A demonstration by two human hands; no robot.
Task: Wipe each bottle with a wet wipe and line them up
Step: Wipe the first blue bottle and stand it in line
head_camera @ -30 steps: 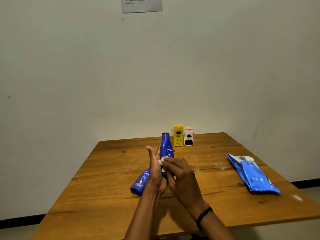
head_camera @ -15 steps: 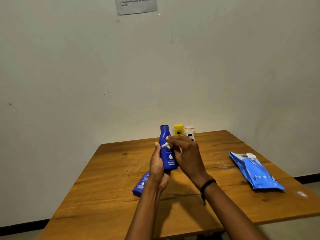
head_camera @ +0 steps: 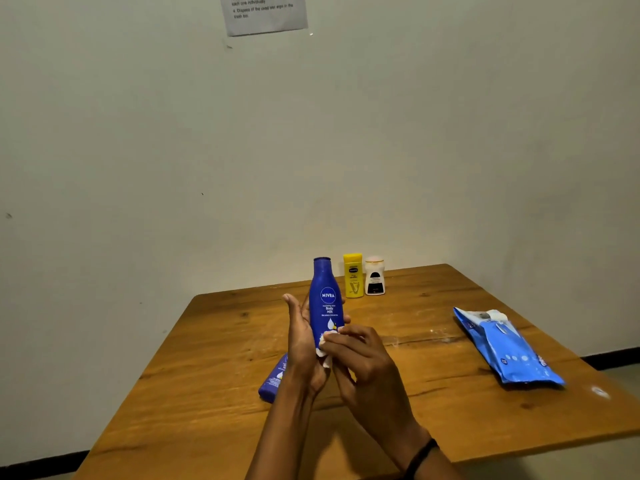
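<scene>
- Left hand (head_camera: 304, 344) grips the blue bottle (head_camera: 327, 299) upright above the table (head_camera: 221, 358).
- Right hand (head_camera: 367, 368) pinches a wet wipe (head_camera: 325, 341) against its lower front.
- From it: yellow bottle (head_camera: 353, 275) and white bottle (head_camera: 374, 277) at 1 o'clock, second blue bottle (head_camera: 275, 379) lying at 7, wipe pack (head_camera: 509, 348) at 3.

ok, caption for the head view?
Left hand holds an upright blue bottle while the right hand presses a wet wipe to its lower front.

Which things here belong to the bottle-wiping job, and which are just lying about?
Job: held blue bottle, wet wipe, lying blue bottle, yellow bottle, white bottle, wipes pack.
Just there: wall notice, black wristband.
</scene>
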